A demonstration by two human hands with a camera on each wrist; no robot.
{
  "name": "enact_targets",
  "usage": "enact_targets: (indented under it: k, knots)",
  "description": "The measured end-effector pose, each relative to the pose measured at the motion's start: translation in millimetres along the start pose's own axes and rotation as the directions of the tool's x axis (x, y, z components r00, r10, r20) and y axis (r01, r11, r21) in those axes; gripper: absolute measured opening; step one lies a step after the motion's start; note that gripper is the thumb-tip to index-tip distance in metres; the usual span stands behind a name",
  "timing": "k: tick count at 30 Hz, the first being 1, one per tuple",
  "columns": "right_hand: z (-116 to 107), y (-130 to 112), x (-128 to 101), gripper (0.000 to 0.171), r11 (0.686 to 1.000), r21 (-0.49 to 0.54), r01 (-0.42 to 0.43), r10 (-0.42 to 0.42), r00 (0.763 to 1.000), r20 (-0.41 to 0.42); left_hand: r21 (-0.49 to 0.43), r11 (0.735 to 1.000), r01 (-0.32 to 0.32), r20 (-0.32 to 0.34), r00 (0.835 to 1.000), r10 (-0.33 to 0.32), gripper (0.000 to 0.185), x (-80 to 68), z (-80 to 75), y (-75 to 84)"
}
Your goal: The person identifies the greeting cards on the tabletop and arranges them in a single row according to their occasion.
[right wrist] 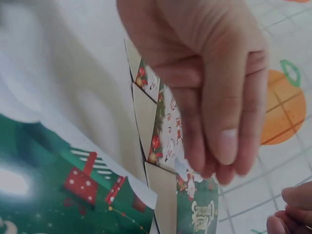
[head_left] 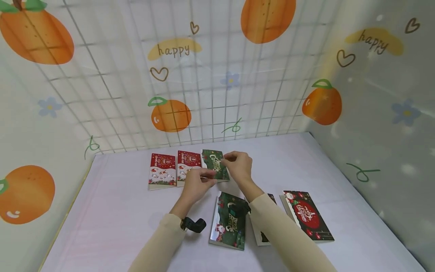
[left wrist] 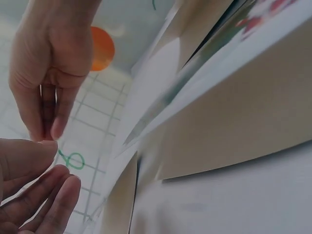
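Observation:
A green Christmas card (head_left: 211,155) stands at the right end of a back row, beside two red-and-white Christmas cards (head_left: 162,170). My left hand (head_left: 198,183) hovers at the green card's lower left, thumb and fingers apart and holding nothing. At the card's upper right edge is my right hand (head_left: 239,166), its bent fingers near the thumb. From the right wrist view, the left hand (right wrist: 214,97) points its fingers down over the card row, while the right fingertips (right wrist: 295,197) show at the lower right. The left wrist view shows both hands with nothing between their fingers.
Nearer the front, another green card (head_left: 225,226) lies with a white edge showing. A dark card (head_left: 264,238) is partly hidden under the right forearm. Farther right is a red-and-black card (head_left: 307,215). A wire grid (head_left: 212,113) behind a printed curtain borders the white tabletop (head_left: 112,211).

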State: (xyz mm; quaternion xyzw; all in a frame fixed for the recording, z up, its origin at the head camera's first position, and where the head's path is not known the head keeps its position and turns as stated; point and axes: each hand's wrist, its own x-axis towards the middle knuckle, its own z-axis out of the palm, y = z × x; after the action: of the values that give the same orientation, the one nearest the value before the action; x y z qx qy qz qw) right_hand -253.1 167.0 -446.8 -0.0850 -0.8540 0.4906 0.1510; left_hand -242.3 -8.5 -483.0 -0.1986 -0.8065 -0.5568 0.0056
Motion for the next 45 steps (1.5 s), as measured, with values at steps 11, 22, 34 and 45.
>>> enact_targets:
  k: [11, 22, 34, 45]
  knots:
    - [-29, 4, -24, 0.020, 0.995, 0.098, -0.012, 0.006, 0.998, 0.065, -0.026, 1.000, -0.001, 0.055, 0.999, 0.003, 0.022, -19.1, 6.5, 1.2]
    - [-49, 14, -46, 0.017, 0.987, 0.161, -0.010, 0.005, 0.999, 0.032, -0.040, 0.999, -0.014, 0.064, 0.998, 0.016, 0.022, -30.3, 13.4, 3.7]
    - [-61, 35, -72, 0.018, 0.977, 0.205, -0.057, 0.057, 0.998, 0.006, -0.020, 0.999, -0.049, 0.020, 0.999, 0.049, 0.022, -35.6, 15.5, 5.6]
    - [-60, 53, -91, 0.018, 0.983, 0.163, -0.086, 0.085, 0.996, 0.016, -0.021, 0.998, -0.060, 0.041, 0.997, 0.060, 0.022, -39.0, 19.2, 10.4]
